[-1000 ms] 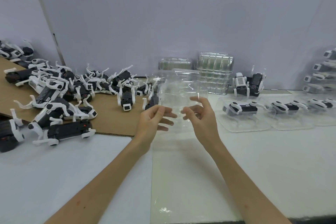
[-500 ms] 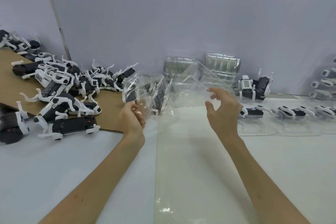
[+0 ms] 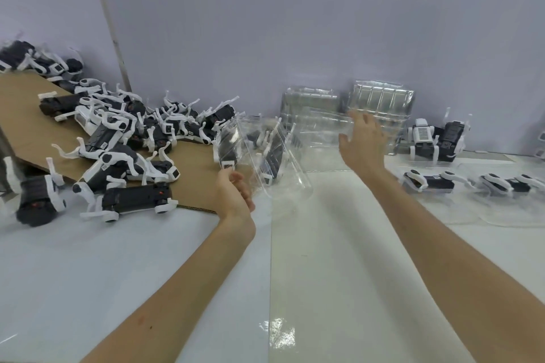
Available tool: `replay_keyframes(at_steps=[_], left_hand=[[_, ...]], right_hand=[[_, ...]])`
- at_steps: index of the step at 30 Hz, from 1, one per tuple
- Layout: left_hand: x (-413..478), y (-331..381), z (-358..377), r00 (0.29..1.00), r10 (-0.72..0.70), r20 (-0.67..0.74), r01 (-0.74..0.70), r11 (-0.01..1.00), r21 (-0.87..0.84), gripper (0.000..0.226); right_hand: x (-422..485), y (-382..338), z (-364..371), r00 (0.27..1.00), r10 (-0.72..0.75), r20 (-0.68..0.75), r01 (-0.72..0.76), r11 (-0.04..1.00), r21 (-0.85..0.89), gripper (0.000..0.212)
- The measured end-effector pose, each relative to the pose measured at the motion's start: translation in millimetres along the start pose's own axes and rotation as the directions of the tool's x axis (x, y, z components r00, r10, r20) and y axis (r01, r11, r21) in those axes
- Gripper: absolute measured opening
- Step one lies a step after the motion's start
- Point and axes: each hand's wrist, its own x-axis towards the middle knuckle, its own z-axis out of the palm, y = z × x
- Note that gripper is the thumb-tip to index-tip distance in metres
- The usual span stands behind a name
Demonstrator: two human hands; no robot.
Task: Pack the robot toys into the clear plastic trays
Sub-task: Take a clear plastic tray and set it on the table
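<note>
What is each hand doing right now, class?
Left hand: holding a clear tray.
Right hand: fingers spread at another tray; grip cannot be told.

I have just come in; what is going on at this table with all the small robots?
A person is packing black-and-white robot dog toys into clear plastic trays. The left hand grips one clear plastic tray, held tilted above the white table. The right hand, fingers spread, reaches toward the stacks of clear trays at the wall; whether it touches one is unclear. Unpacked toys lie heaped on the brown cardboard sheet at the left, and at the right several toys already sit in trays.
</note>
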Motion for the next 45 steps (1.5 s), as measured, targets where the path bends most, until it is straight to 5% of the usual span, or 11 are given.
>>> replay_keyframes(at_steps=[4, 9, 13, 16, 18, 24, 31, 33, 37, 41, 45], left_hand=[[-0.4, -2.1, 0.1, 0.996, -0.082, 0.025, 0.083, 0.996, -0.030, 0.033], [-1.1, -5.4, 0.8, 0.991, -0.095, 0.096, 0.099, 0.994, -0.043, 0.042], [0.3, -9.9, 1.5, 0.972, -0.130, 0.196, 0.109, 0.987, 0.117, 0.034], [0.9, -15.2, 1.4, 0.971, -0.004, 0.239, -0.096, 0.909, 0.406, 0.016], [3.3, -17.5, -1.0, 0.943, 0.141, 0.303, -0.296, 0.772, 0.562, 0.005], [15.9, -25.4, -9.7, 0.746, 0.307, 0.591, -0.666, 0.311, 0.678, 0.042], [19.2, -29.1, -15.4, 0.579, 0.311, 0.754, -0.671, -0.342, 0.657, 0.050], [17.7, -21.5, -13.5, 0.582, 0.392, 0.712, -0.663, -0.278, 0.695, 0.052], [22.6, -3.4, -2.9, 0.677, 0.453, 0.580, -0.679, 0.078, 0.730, 0.063], [35.9, 6.4, 19.9, 0.680, 0.384, 0.624, -0.655, -0.066, 0.753, 0.068], [58.3, 10.8, 40.1, 0.770, 0.290, 0.568, -0.569, -0.092, 0.817, 0.035]], right_hand=[[-48.2, -25.1, -1.5, 0.977, 0.002, 0.214, -0.121, 0.831, 0.544, 0.030], [-87.9, -25.7, -12.6, 0.781, -0.111, 0.615, -0.417, 0.640, 0.646, 0.027], [-97.0, -11.0, -22.4, 0.840, -0.119, 0.529, -0.355, 0.617, 0.702, 0.030], [-89.8, 0.7, -34.2, 0.920, 0.012, 0.392, -0.330, 0.562, 0.758, 0.026], [-84.1, 10.6, -42.1, 0.934, 0.112, 0.339, -0.349, 0.491, 0.798, 0.023], [-78.3, 48.1, -53.8, 0.899, 0.164, 0.406, -0.437, 0.390, 0.811, 0.028], [-71.6, 75.4, -34.6, 0.693, 0.087, 0.716, -0.625, 0.566, 0.537, 0.025], [-74.3, 80.4, -33.0, 0.713, 0.073, 0.697, -0.619, 0.533, 0.577, 0.028], [-78.3, 85.3, -33.7, 0.769, 0.018, 0.639, -0.512, 0.616, 0.599, 0.024], [-83.2, 76.9, -38.3, 0.769, -0.009, 0.639, -0.479, 0.655, 0.585, 0.029], [-83.6, 73.5, -40.5, 0.783, -0.006, 0.623, -0.464, 0.661, 0.589, 0.028]])
